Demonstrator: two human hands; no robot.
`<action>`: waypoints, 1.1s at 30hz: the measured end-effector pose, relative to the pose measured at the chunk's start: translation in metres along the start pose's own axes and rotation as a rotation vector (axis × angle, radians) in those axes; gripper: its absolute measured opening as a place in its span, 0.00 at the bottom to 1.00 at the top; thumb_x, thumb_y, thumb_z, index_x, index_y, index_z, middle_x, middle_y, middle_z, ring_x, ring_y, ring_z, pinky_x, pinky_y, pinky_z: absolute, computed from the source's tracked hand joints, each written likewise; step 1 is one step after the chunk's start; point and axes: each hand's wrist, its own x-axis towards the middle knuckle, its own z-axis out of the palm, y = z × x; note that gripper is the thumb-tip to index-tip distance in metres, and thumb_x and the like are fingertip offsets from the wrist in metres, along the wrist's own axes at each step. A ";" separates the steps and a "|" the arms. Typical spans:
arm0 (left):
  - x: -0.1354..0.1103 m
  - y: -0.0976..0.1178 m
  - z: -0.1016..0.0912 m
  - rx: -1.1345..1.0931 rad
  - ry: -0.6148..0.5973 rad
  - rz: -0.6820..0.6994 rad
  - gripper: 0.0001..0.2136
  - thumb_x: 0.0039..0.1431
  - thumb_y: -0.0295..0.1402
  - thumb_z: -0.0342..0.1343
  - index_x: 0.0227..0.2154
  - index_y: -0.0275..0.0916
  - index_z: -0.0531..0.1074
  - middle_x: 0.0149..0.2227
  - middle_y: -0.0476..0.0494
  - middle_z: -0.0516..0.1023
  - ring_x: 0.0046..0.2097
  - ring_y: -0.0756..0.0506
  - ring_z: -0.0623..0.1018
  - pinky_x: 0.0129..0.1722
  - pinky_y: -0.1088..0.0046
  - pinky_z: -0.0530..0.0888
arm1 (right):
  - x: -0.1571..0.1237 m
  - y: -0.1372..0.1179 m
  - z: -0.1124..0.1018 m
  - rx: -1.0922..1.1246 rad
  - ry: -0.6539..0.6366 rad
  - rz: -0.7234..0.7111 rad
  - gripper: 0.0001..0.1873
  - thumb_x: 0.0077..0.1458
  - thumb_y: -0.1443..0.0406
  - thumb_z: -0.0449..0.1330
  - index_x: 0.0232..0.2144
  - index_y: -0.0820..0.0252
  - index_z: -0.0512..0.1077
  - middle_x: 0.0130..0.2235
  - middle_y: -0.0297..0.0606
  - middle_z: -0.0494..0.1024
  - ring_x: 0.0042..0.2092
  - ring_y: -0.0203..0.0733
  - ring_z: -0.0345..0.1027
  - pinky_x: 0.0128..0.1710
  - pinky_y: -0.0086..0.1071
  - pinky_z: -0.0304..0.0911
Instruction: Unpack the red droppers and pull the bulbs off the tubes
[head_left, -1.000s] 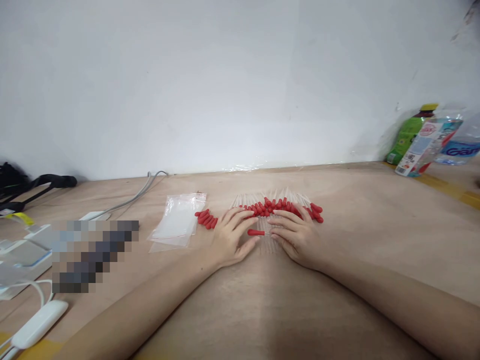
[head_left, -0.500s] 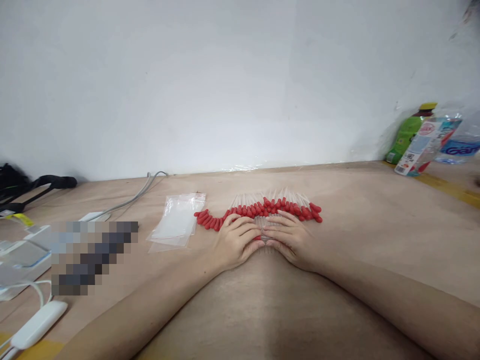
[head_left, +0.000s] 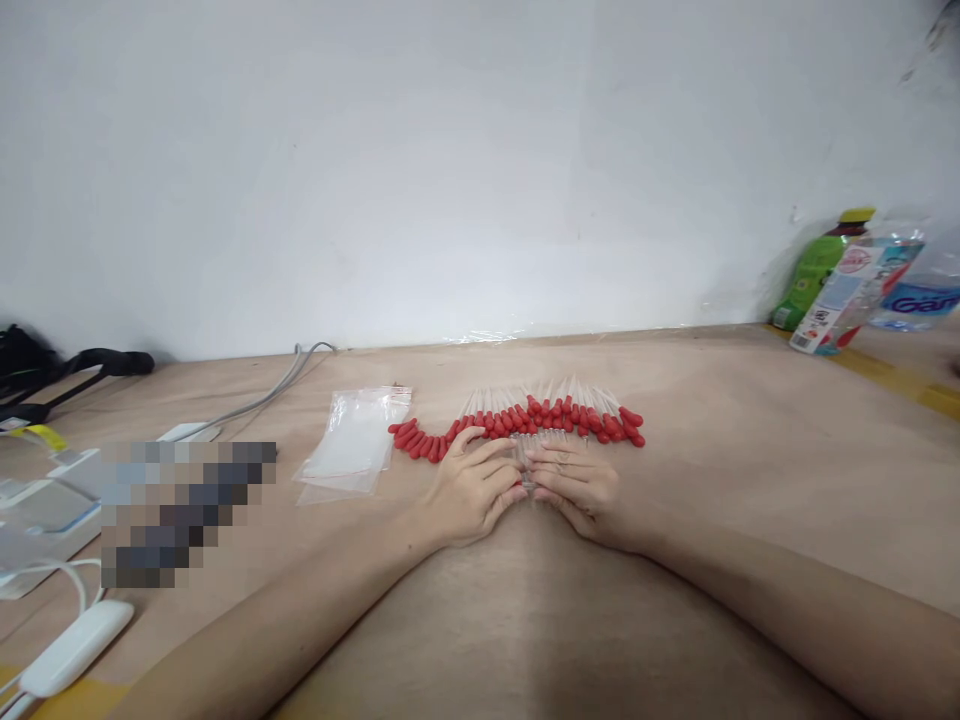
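Note:
My left hand (head_left: 477, 485) is closed, its thumb and fingertips pinching a red rubber bulb, of which only a sliver of red shows. Facing it, my right hand (head_left: 579, 487) is closed on a clear dropper tube, mostly hidden by the fingers. The two sets of fingertips nearly meet. Beneath and just beyond them lie several loose clear tubes (head_left: 546, 437) side by side. Behind the hands stretches a row of droppers with red bulbs (head_left: 556, 410), their pale thin tips pointing toward the wall. More red bulbs (head_left: 420, 443) curve off to the left.
Clear zip bags (head_left: 352, 440) lie left of the bulbs. Farther left are a grey cable (head_left: 277, 385), a blurred-out item (head_left: 187, 515), and a white power strip (head_left: 52, 520). Bottles (head_left: 817, 270) stand at the back right against the white wall (head_left: 480, 180).
My right hand's fingers have drawn back toward me and curled more, uncovering more of the clear tubes. My left index finger is more bent and raised. The droppers stay in place.

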 end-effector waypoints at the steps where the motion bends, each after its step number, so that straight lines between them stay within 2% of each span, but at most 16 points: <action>1: 0.000 0.000 -0.001 -0.004 -0.002 0.002 0.07 0.60 0.31 0.46 0.30 0.38 0.68 0.39 0.51 0.78 0.51 0.46 0.70 0.54 0.60 0.53 | 0.000 0.000 -0.001 -0.007 -0.003 -0.014 0.09 0.53 0.71 0.55 0.38 0.64 0.71 0.40 0.43 0.77 0.46 0.40 0.68 0.51 0.38 0.64; 7: -0.001 0.001 -0.003 -0.010 -0.036 0.012 0.08 0.61 0.31 0.45 0.29 0.39 0.68 0.37 0.49 0.78 0.51 0.46 0.69 0.55 0.59 0.52 | 0.001 -0.003 -0.007 -0.049 -0.002 -0.041 0.11 0.53 0.71 0.55 0.41 0.64 0.70 0.41 0.44 0.76 0.49 0.40 0.67 0.52 0.37 0.62; 16: -0.002 0.002 -0.007 -0.016 -0.058 0.019 0.08 0.61 0.31 0.45 0.31 0.39 0.69 0.35 0.49 0.78 0.50 0.46 0.71 0.57 0.58 0.50 | 0.000 0.000 -0.013 -0.071 -0.017 -0.116 0.15 0.53 0.72 0.55 0.44 0.66 0.68 0.42 0.44 0.76 0.50 0.40 0.65 0.54 0.42 0.60; 20: -0.003 0.002 -0.007 -0.011 -0.024 0.045 0.08 0.60 0.30 0.45 0.29 0.38 0.68 0.38 0.49 0.78 0.52 0.45 0.69 0.58 0.57 0.48 | -0.001 -0.001 -0.014 -0.070 -0.022 -0.121 0.15 0.52 0.72 0.55 0.44 0.66 0.68 0.42 0.43 0.76 0.51 0.40 0.65 0.54 0.42 0.59; 25: -0.007 0.000 -0.006 0.003 0.016 0.038 0.08 0.59 0.31 0.46 0.28 0.39 0.68 0.42 0.49 0.76 0.52 0.43 0.67 0.55 0.57 0.53 | -0.001 0.000 -0.018 -0.079 -0.026 -0.136 0.16 0.54 0.72 0.53 0.46 0.64 0.66 0.43 0.43 0.75 0.52 0.40 0.63 0.54 0.42 0.60; 27: -0.010 -0.006 -0.009 -0.001 0.043 -0.031 0.08 0.59 0.30 0.45 0.28 0.39 0.68 0.42 0.48 0.75 0.50 0.43 0.68 0.52 0.58 0.57 | -0.001 0.005 -0.023 -0.089 -0.023 -0.124 0.17 0.54 0.73 0.52 0.47 0.63 0.66 0.44 0.43 0.75 0.52 0.41 0.63 0.53 0.42 0.60; 29: -0.011 -0.017 -0.013 0.000 0.087 -0.180 0.09 0.60 0.29 0.43 0.29 0.39 0.68 0.40 0.46 0.74 0.46 0.44 0.69 0.48 0.60 0.62 | -0.001 0.011 -0.028 -0.112 0.016 -0.050 0.17 0.54 0.73 0.52 0.46 0.61 0.67 0.42 0.41 0.76 0.50 0.42 0.65 0.50 0.41 0.61; 31: -0.010 -0.033 -0.020 -0.004 0.151 -0.364 0.11 0.61 0.31 0.42 0.28 0.38 0.69 0.36 0.43 0.72 0.40 0.46 0.70 0.42 0.65 0.66 | 0.000 0.016 -0.030 -0.168 0.052 0.072 0.14 0.54 0.71 0.54 0.44 0.58 0.69 0.33 0.37 0.77 0.41 0.39 0.70 0.44 0.37 0.63; 33: -0.008 -0.054 -0.029 -0.018 0.232 -0.513 0.11 0.60 0.33 0.44 0.29 0.38 0.71 0.31 0.44 0.68 0.36 0.47 0.69 0.37 0.68 0.69 | 0.002 0.019 -0.028 -0.242 0.048 0.184 0.11 0.54 0.68 0.55 0.40 0.56 0.72 0.23 0.32 0.73 0.31 0.36 0.67 0.36 0.34 0.61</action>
